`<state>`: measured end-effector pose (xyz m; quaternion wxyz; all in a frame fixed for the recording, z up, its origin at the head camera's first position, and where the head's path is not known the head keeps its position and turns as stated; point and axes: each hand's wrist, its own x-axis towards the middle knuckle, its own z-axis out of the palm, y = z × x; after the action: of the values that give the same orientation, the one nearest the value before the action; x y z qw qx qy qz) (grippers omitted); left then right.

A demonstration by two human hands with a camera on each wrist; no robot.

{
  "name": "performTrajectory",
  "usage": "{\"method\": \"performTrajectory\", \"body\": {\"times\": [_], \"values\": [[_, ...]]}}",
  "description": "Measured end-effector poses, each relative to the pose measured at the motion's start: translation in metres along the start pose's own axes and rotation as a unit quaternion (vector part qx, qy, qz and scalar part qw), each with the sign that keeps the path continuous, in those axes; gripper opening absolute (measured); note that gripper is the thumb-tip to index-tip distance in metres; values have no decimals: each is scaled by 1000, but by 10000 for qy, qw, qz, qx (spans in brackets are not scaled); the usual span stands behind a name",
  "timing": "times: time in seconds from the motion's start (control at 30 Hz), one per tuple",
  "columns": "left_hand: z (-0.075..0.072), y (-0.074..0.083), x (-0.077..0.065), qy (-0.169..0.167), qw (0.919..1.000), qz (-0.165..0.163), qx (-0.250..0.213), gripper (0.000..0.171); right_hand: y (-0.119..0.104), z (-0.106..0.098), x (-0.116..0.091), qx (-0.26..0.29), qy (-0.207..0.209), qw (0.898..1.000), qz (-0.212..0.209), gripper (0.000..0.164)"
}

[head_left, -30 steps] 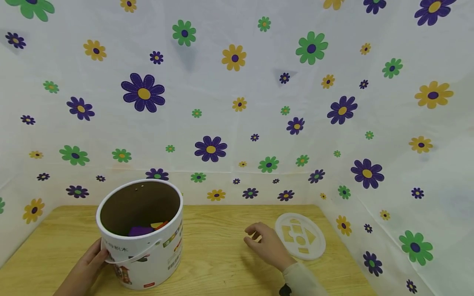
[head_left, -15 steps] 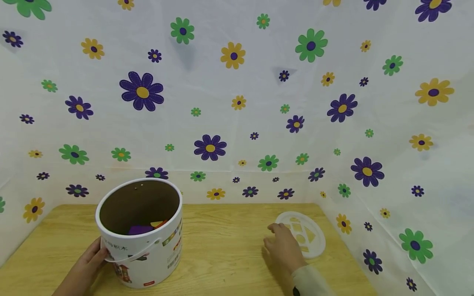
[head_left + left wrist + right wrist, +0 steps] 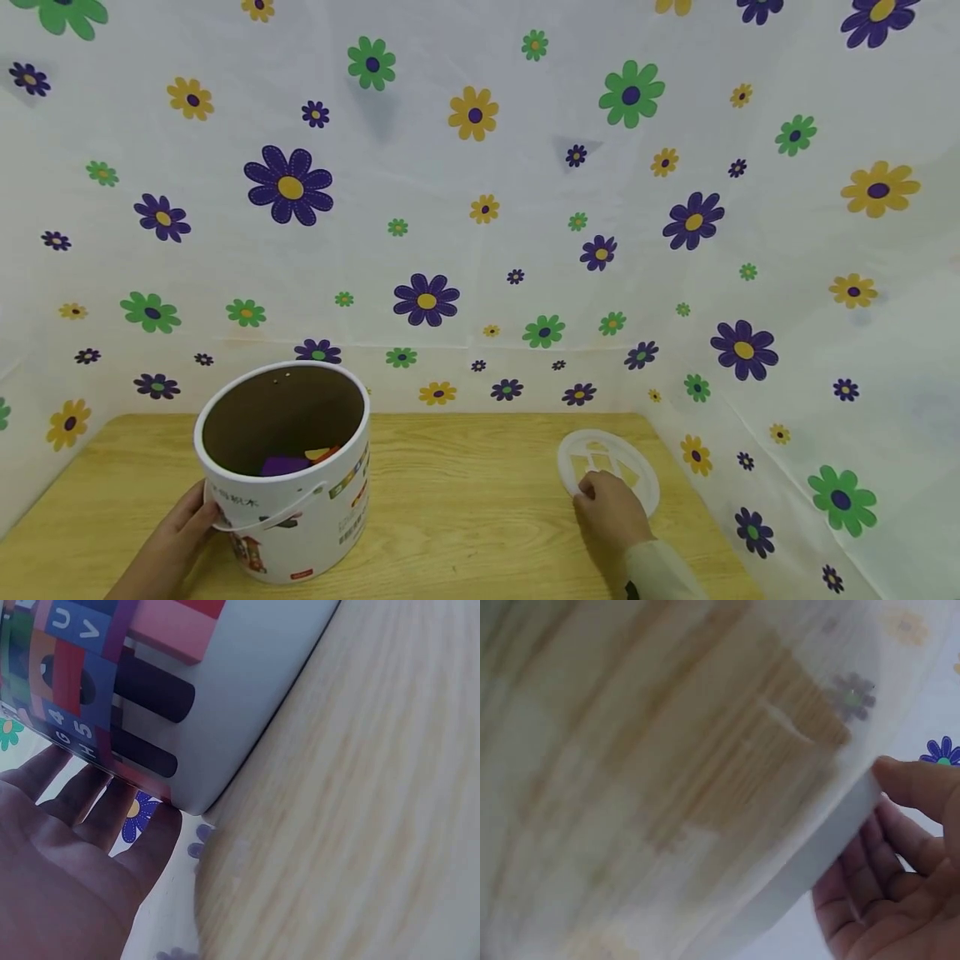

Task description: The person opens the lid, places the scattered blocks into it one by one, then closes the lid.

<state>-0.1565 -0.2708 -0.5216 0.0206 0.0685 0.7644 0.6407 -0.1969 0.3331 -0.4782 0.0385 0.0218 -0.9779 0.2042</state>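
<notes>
A white bucket (image 3: 337, 533) with printed pictures and a thin handle stands at the left of the table, lidless. Purple, yellow and orange pieces (image 3: 285, 465) lie inside it. My left hand (image 3: 176, 533) rests against its left side; in the left wrist view that hand's fingers (image 3: 154, 844) reach out fairly straight along the printed wall (image 3: 247, 667). On the right lies a round white lid (image 3: 567, 442) with shaped cut-outs. My right hand (image 3: 615, 510) is over its near part, fingers curled. In the right wrist view the thumb (image 3: 911, 780) touches a white edge (image 3: 810, 859), and the fingertips are hidden behind it.
The wooden table (image 3: 457, 500) stretches between bucket and lid. A flower-printed white sheet (image 3: 510, 167) hangs behind the table and along its right side. The right wrist view is blurred.
My right hand has moved right from the middle of the table onto the lid, and its fingers have curled in. The left hand, bucket and lid stay where they were.
</notes>
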Motion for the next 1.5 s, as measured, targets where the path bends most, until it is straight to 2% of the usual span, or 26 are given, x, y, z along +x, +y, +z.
{"method": "performTrajectory", "body": {"times": [0.17, 0.3, 0.47, 0.67, 0.8, 0.93, 1.2, 1.3, 1.37, 1.5], "values": [[-1, -1, -1, 15, 9998, -174, 113, 67, -15, -3, 1, -369, 431, 9950, -816, 5], [-1, 3, -2, -49, 9984, -477, 311, 69, -38, -7, 3, -497, 789, 9838, -1528, 5], [0, 6, -2, -55, 9972, -581, 477, 68, -73, -15, 6, -287, 1041, 9661, -2346, 11], [2, 5, -2, -53, 9964, -681, 503, 71, -118, -27, 11, 182, 1411, 9276, -3454, 16], [4, 4, -2, -29, 9974, -620, 375, 69, -150, -36, 12, 389, 1584, 9044, -3944, 19], [2, 6, -1, -104, 9974, -575, 409, 68, -189, -45, 8, 595, 1546, 8808, -4436, 22], [-3, 8, 1, -204, 9978, -470, 429, 67, -258, -45, 5, 137, 1637, 8156, -5548, 18], [-4, 8, 1, -184, 9977, -481, 431, 67, -275, -41, 5, -34, 1566, 8031, -5749, 17], [-4, 7, 2, -155, 9984, -444, 315, 67, -283, -39, 6, -107, 1481, 7995, -5820, 17], [-4, 9, 2, -198, 9974, -634, 280, 70, -296, -35, 7, -270, 1342, 7939, -5924, 17]]}}
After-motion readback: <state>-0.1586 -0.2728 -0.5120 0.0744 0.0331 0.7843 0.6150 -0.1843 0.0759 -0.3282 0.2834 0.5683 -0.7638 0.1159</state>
